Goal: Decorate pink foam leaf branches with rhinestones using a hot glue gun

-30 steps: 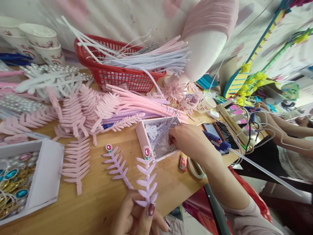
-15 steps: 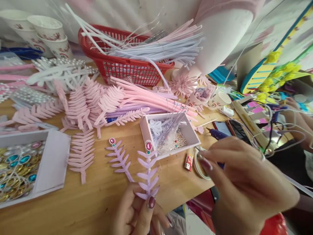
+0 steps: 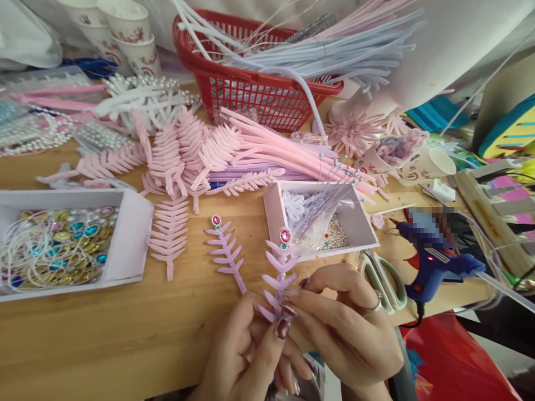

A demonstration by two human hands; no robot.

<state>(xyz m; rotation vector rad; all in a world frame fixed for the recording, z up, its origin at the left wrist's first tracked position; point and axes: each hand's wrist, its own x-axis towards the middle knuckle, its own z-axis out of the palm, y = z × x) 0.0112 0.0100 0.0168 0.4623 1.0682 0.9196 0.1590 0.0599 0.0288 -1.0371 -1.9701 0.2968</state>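
Observation:
My left hand (image 3: 251, 345) pinches the lower stem of a purple pipe-cleaner leaf sprig (image 3: 273, 281), held upright. At its top sits a pink gem (image 3: 285, 236) in a silvery rim, above a small teal gem; small pearls dot the stem below. My right hand (image 3: 346, 317) is closed, its thumb and fingertips meeting at the middle of the stem; anything tiny between them is hidden. A second purple sprig (image 3: 225, 249) with a pink gem lies on the table to the left. Behind stands a white box (image 3: 321, 253) of pearls and pins.
A blue glue gun (image 3: 434, 267) with a red light lies at the right, beside scissors (image 3: 390, 284). A white box (image 3: 136, 234) of gems and gold pieces is at left. Pink leaf sprigs (image 3: 169, 234) lie behind, before a red basket (image 3: 259, 106) of pipe cleaners.
My right hand has come left from near the scissors and glue gun to the purple sprig's stem. My left hand still holds the sprig. The view has shifted, so things sit farther right.

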